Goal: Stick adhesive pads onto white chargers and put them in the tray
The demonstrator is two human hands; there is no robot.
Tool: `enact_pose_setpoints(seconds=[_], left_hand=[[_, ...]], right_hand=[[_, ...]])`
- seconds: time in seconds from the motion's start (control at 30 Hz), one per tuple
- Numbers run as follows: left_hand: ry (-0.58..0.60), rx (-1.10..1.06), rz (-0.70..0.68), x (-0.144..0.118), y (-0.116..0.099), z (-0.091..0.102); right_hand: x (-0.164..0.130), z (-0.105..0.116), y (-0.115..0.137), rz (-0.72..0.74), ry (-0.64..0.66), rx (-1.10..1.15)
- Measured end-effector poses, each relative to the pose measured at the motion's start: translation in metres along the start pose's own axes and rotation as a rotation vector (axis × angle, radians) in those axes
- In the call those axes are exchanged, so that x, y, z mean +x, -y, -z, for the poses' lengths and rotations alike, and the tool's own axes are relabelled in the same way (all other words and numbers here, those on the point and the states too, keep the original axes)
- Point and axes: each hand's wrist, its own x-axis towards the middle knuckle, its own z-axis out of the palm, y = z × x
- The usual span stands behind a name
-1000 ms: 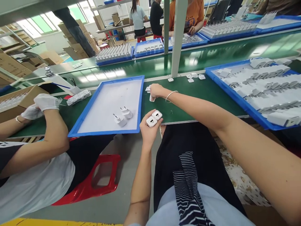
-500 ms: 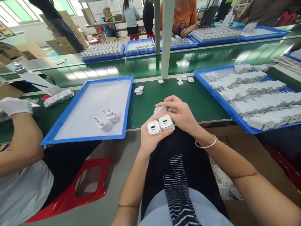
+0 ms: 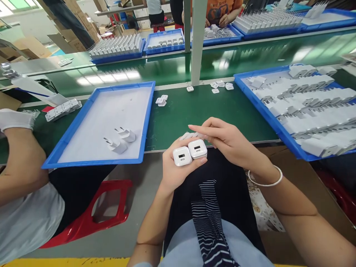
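My left hand (image 3: 174, 170) holds two white charger plugs (image 3: 190, 152) side by side, their port faces up, just in front of the green bench edge. Behind them, more white pieces (image 3: 188, 135) rest at the fingertips. My right hand (image 3: 226, 142) reaches over from the right, its fingers extended and touching the top of the chargers. A bracelet (image 3: 265, 178) circles my right wrist. Two more white chargers (image 3: 120, 140) lie in the blue tray (image 3: 69, 137) to the left.
A blue tray (image 3: 280, 128) packed with rows of white chargers sits at the right. Small white parts (image 3: 161, 100) and several white caps (image 3: 221, 86) lie on the green bench near a grey post (image 3: 198, 40). A gloved co-worker's arm (image 3: 19, 148) is at the left, over a red stool (image 3: 102, 211).
My right hand came back from the small parts far on the bench with a white piece and joined my left hand, which stayed holding the two chargers. The view tilted slightly down.
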Motion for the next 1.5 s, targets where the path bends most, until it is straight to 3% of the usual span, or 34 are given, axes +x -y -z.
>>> enact_pose_setpoints(seconds=[0.17,0.3,0.37,0.5,0.63,1.13,1.5], left_hand=[[0.017,0.025,-0.012,0.001,0.002,0.002],[-0.010,0.105,-0.146,-0.001,0.005,0.002],[-0.075,0.179,-0.241,-0.001,0.007,0.002],[-0.158,0.266,-0.361,-0.002,0.011,0.003],[-0.159,0.273,-0.426,-0.004,0.013,0.003],[-0.152,0.285,-0.477,-0.009,0.014,0.007],[-0.083,0.356,-0.572,-0.008,0.010,0.018]], right_hand=[[0.002,0.002,-0.002,-0.106,-0.084,0.020],[-0.002,0.003,-0.004,-0.149,-0.358,0.200],[-0.008,0.001,-0.002,-0.152,-0.420,0.338],[-0.018,-0.015,0.005,-0.219,-0.288,0.631],[-0.020,-0.033,0.009,-0.230,-0.266,0.754],[-0.015,-0.036,0.016,-0.288,-0.241,0.709],[-0.012,-0.030,0.017,-0.374,-0.122,0.738]])
